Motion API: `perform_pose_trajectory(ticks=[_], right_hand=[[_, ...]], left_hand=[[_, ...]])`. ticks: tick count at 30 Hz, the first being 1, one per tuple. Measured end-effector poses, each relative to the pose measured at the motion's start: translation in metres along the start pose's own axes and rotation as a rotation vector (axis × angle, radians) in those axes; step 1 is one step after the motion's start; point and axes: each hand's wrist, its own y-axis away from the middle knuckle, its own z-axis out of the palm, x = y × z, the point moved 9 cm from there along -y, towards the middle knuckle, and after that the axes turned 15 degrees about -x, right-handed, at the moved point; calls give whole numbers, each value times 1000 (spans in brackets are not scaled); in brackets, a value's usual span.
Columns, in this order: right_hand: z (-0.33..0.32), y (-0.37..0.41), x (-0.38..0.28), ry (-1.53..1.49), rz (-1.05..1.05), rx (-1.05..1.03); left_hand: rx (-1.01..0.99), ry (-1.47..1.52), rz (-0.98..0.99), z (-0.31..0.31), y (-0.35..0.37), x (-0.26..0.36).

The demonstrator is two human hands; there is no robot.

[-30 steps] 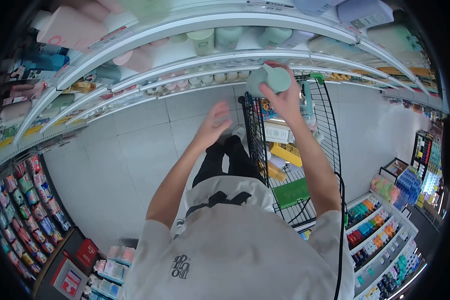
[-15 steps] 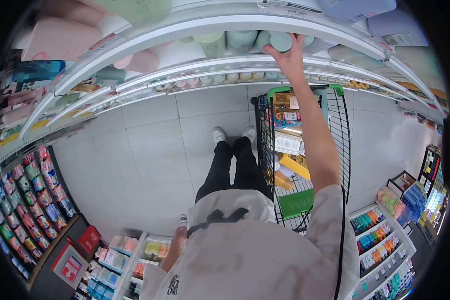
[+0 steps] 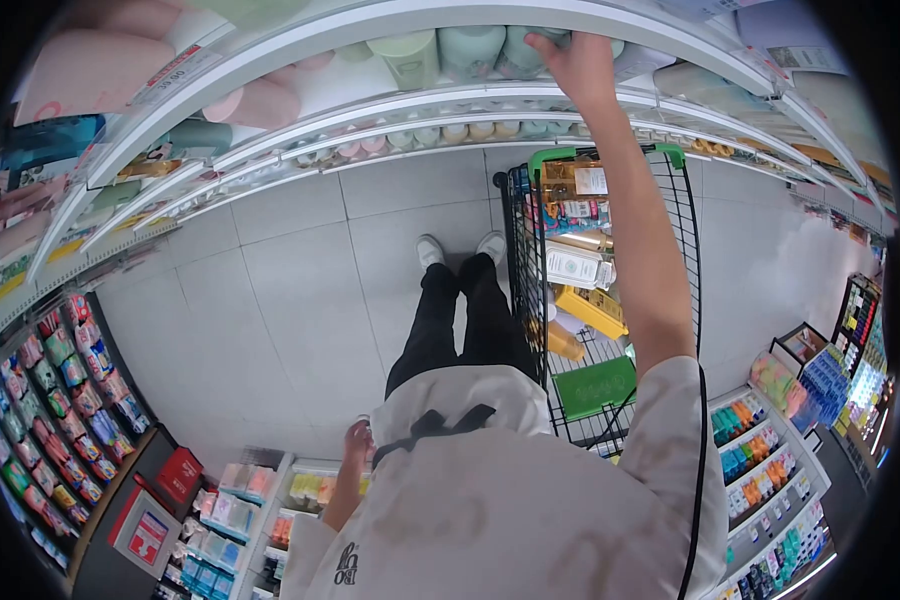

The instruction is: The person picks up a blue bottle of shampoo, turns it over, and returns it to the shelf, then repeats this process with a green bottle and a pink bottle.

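Observation:
My right hand (image 3: 582, 72) reaches in under the upper shelf's front edge, thumb and fingers curved around a mint-green bottle (image 3: 562, 41). Most of that bottle is hidden by the hand and the shelf edge. Similar mint bottles (image 3: 470, 52) and a pale green one (image 3: 407, 58) stand to its left. Down by my left hip, my left hand (image 3: 358, 438) is closed, with a small, pale end of something showing at its top; I cannot make out what it is.
Under my right arm is a black wire shopping cart (image 3: 692, 270) with green trim. It holds a yellow package (image 3: 592, 310), a white box (image 3: 573, 266) and other goods. Shelves curve across the front. A pink bottle (image 3: 255, 104) lies left; packet racks (image 3: 70, 400) flank the aisle.
My right hand has moved up and deeper into the shelf, and the round top of the mint-green bottle has largely gone out of sight. My left hand has shifted slightly upward.

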Motion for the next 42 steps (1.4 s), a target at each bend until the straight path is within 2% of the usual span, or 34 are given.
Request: perform_pose_trajectory(ticks=[3,5,6,8,12,14,15,17,18,20,22,24,25,27,30,32,34,35,36,39,40,42], right_hand=[[-13,-4,-7,-28,-65,95],[12,-21,11,121,-21,-206],[9,-24,9,124,-19,-210],[22,-29,19,192,151,-473],[8,-20,-3,291,21,-330],[-8,-16,-15,406,-119,-57],[3,-17,0,405,-124,-51],[33,-26,41,521,-25,-185],[25,-28,30,529,-32,-160],[17,-31,10,594,45,-279],[3,-22,-4,528,-9,-207],[0,-6,-10,390,-13,-240],[-24,19,-36,334,-19,-115],[-49,75,-69,263,-163,138],[3,188,-33,108,114,-178],[27,279,-42,148,171,-199],[68,369,-38,28,353,-341],[87,407,-46,24,331,-310],[90,429,-55,-129,507,-316],[101,436,-32,-195,638,-323],[104,438,-30,-202,688,-350],[92,433,-31,-233,710,-260]], left_hand=[[14,-3,17,-3,-8,-1],[44,-3,43,6,-4,9],[78,2,64,5,-4,8],[72,14,69,6,-6,8],[24,-5,45,5,-14,4],[45,-44,43,8,-11,8],[70,-88,37,8,-7,11],[79,-85,63,6,-7,13],[84,-79,89,5,-13,17],[47,-75,204,4,-32,26],[20,-66,310,4,-34,43],[12,-72,367,11,-22,69],[4,-72,395,16,-20,85],[-5,-72,419,27,-17,104],[18,-71,384,27,-18,115],[-36,-90,438,28,-33,115],[-22,-187,423,15,-53,113],[31,-353,424,11,-53,120],[81,-529,417,6,-54,125],[97,-479,428,-19,-76,128],[88,-520,407,-18,-69,128],[124,-625,473,-2,-48,152]])
